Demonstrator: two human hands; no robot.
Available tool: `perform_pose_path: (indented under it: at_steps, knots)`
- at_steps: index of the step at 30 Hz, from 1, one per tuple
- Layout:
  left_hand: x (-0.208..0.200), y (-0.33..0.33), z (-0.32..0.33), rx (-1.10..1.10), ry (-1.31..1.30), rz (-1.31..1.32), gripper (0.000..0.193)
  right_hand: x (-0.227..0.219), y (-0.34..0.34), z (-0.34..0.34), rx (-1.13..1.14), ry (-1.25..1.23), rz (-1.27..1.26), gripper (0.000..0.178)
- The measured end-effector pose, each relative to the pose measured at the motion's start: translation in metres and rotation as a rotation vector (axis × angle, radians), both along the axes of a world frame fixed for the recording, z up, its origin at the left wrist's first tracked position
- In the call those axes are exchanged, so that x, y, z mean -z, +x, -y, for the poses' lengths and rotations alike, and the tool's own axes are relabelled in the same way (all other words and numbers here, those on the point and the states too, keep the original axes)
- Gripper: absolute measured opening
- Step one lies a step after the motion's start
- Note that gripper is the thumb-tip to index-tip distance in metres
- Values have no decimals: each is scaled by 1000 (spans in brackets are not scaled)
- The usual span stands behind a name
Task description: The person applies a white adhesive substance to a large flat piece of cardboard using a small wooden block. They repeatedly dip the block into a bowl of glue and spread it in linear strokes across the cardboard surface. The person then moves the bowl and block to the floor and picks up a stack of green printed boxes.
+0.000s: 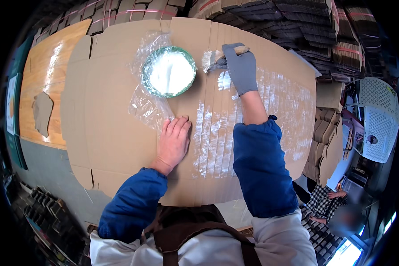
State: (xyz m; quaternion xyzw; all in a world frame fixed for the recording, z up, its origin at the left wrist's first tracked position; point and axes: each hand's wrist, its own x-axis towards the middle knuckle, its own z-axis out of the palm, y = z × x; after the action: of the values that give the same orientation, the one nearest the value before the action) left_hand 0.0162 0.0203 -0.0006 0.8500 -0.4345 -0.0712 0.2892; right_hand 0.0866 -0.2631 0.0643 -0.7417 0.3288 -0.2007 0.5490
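Observation:
My right hand [242,73], in a grey glove, grips a flat brush [208,61] by its wooden handle; the pale, wet-looking bristles point left. Below and right of it, white streaks [215,146] of a glue-like or paint-like liquid cover the overlapped strips of cardboard. A round green-rimmed bowl [145,73] of white liquid stands left of the brush. Crumpled clear plastic film [148,108] spreads out around and under the bowl. My bare left hand [174,141] lies on the brown cardboard [106,97], fingers stretched forward by the film's lower edge.
A wooden board [53,66] with a torn cardboard scrap [43,113] lies at the left. Bundled cardboard stacks [288,31] line the far side. At the right are a white perforated plastic chair [379,119] and more stacked cardboard [326,137]. Someone in a checked shirt [321,199] is at lower right.

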Motion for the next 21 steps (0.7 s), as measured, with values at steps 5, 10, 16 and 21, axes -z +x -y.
perform_pose_path:
  at_steps: [5,10,16,21]
  knots:
    - [-1,1,-4,-5,-22,-8,56,-6,-2,-3,-5,19,-59,24]
    - [0,5,-8,0,-6,8,52,3,13,-14,-12,-162,-41,22]
    - [2,3,4,35,17,-25,50,-15,-12,-9,28,-36,95,22]
    - [13,-3,-2,-16,30,-6,46,-7,-8,-33,44,-291,-168,20]
